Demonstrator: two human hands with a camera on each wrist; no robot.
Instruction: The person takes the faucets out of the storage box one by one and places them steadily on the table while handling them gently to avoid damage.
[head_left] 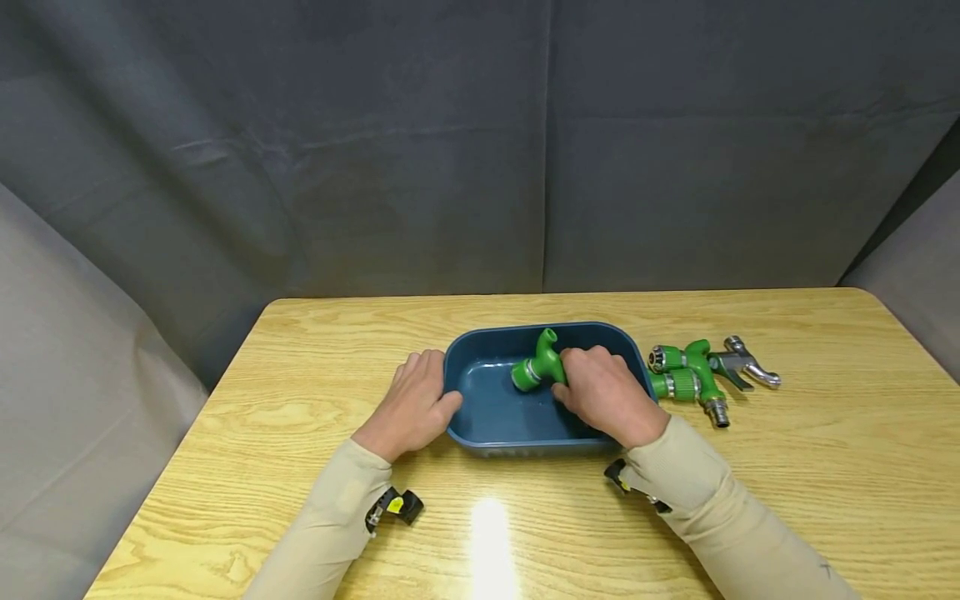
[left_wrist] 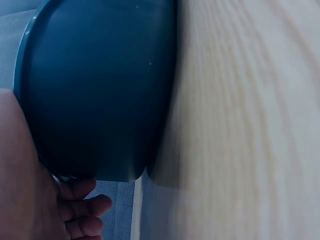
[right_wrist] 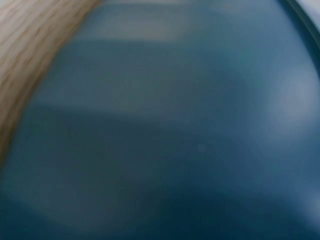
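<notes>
A dark blue rectangular basin (head_left: 517, 443) sits on the wooden table. My left hand (head_left: 415, 402) grips its left end, the thumb over the rim and the fingers along the outside. In the left wrist view, the fingertips (left_wrist: 92, 205) curl near the basin's lower corner (left_wrist: 100, 100). Inside the basin, my right hand (head_left: 606, 392) grips a green tap-like fitting (head_left: 546, 362) with a curved top and a silver ring. That hand hides the fitting's right part. Only the basin's outer wall (right_wrist: 160, 125) fills the right wrist view; neither hand nor fitting appears there.
Right of the basin lie green tap-like fittings (head_left: 697, 367) with silver ends, close together. A silver tap (head_left: 742, 362) with a dark lever lies beside them. Grey curtains (head_left: 412, 167) hang behind the wooden table (head_left: 525, 533).
</notes>
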